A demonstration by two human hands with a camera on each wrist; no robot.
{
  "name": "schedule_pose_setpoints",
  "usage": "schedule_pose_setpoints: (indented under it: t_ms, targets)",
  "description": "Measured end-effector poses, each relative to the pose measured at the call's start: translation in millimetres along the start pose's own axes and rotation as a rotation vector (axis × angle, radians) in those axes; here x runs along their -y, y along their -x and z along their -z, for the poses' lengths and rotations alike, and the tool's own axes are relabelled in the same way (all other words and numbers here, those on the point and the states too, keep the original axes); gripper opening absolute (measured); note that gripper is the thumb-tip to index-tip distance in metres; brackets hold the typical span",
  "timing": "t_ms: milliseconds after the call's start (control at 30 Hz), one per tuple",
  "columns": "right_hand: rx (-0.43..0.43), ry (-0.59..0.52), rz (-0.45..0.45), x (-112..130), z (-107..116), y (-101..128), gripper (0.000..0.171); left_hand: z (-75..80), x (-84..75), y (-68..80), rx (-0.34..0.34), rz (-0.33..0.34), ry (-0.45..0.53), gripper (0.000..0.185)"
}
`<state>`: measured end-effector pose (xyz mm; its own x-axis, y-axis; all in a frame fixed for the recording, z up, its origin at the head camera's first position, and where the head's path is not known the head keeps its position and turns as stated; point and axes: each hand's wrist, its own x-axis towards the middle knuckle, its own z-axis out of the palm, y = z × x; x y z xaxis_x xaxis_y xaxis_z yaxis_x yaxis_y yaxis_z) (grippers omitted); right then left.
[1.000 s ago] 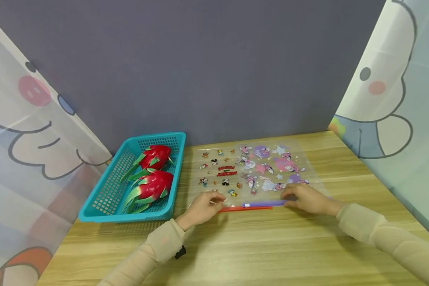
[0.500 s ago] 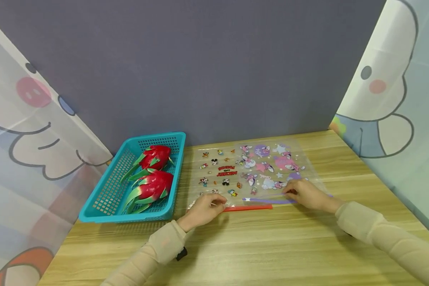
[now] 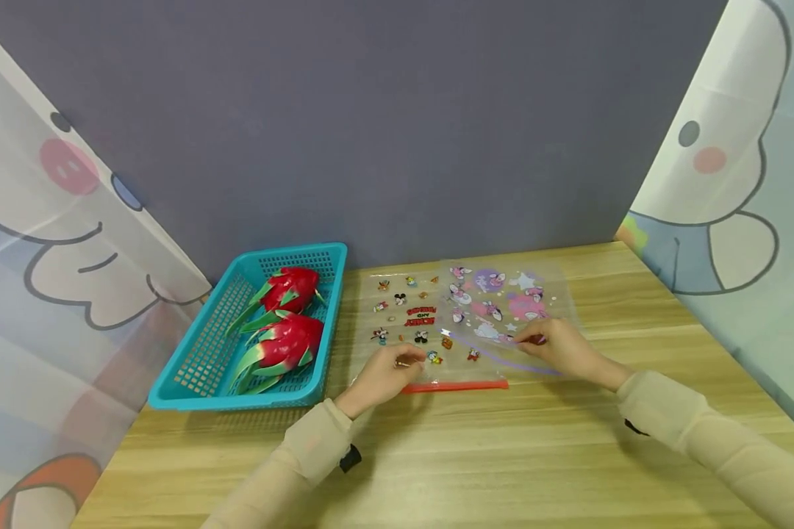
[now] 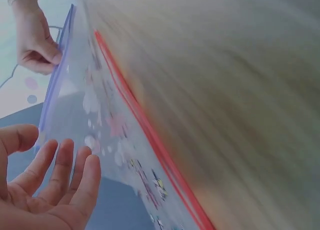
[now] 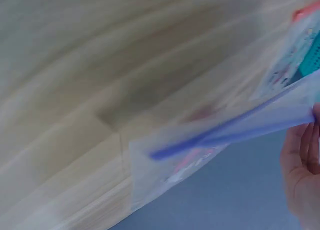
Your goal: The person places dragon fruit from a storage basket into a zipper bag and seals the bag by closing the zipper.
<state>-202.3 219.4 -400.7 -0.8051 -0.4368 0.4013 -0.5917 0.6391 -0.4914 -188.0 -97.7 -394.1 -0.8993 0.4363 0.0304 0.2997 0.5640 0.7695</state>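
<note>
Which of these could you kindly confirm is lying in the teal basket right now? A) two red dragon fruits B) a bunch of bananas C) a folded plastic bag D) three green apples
A: the head view shows two red dragon fruits with green scales lying one behind the other in the teal basket, left of the printed zip bag.

A teal plastic basket (image 3: 205,367) with perforated walls sits at the left of the light wooden table (image 3: 503,455). Two red dragon fruits with green scales lie inside it, one (image 3: 290,289) toward the back and one (image 3: 284,345) in front, touching each other. A grey-blue wall (image 3: 370,125) rises behind, flanked by cartoon-printed curtains (image 3: 59,242).
</note>
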Motion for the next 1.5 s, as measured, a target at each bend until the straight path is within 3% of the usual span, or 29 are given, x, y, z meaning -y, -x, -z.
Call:
schedule_pose_setpoints:
  t_ms: [133,300,433,633,767,900,1000,1200,1367,1500]
  targets:
    - [-0.028,-0.093,-0.062,10,-1,-6,0.007,-4.9,-5.6,-6.9,-0.009,0.031,0.031,0.026]
    - [0.001,-0.187,-0.216,23,-7,-19,0.011,-15.7,-9.1,-17.3,-0.073,0.082,0.192,0.028]
    - [0.010,-0.216,-0.261,33,-15,-30,0.012,-22.2,-13.6,-27.6,-0.134,0.107,0.298,0.029]
    - [-0.016,-0.254,-0.252,49,-26,-41,0.011,-29.9,-20.3,-40.9,-0.210,0.146,0.383,0.028]
    - [-0.013,-0.248,-0.242,56,-30,-44,0.011,-33.8,-25.5,-47.0,-0.252,0.183,0.495,0.026]
    - [-0.027,-0.223,-0.234,60,-34,-47,0.011,-34.8,-28.5,-52.7,-0.290,0.176,0.641,0.018]
    - [-0.046,-0.202,-0.234,62,-35,-50,0.013,-33.5,-30.0,-56.4,-0.317,0.177,0.697,0.015]
    - [-0.050,-0.094,-0.187,57,-33,-54,0.011,-29.2,-27.9,-59.6,-0.379,0.201,0.659,0.019]
    - [-0.151,0.090,-0.093,59,-23,-62,0.007,-26.8,-16.9,-61.6,-0.447,0.225,0.561,0.016]
    - [-0.153,0.099,-0.118,62,-9,-68,0.010,-21.6,-13.5,-60.6,-0.470,0.241,0.534,0.013]
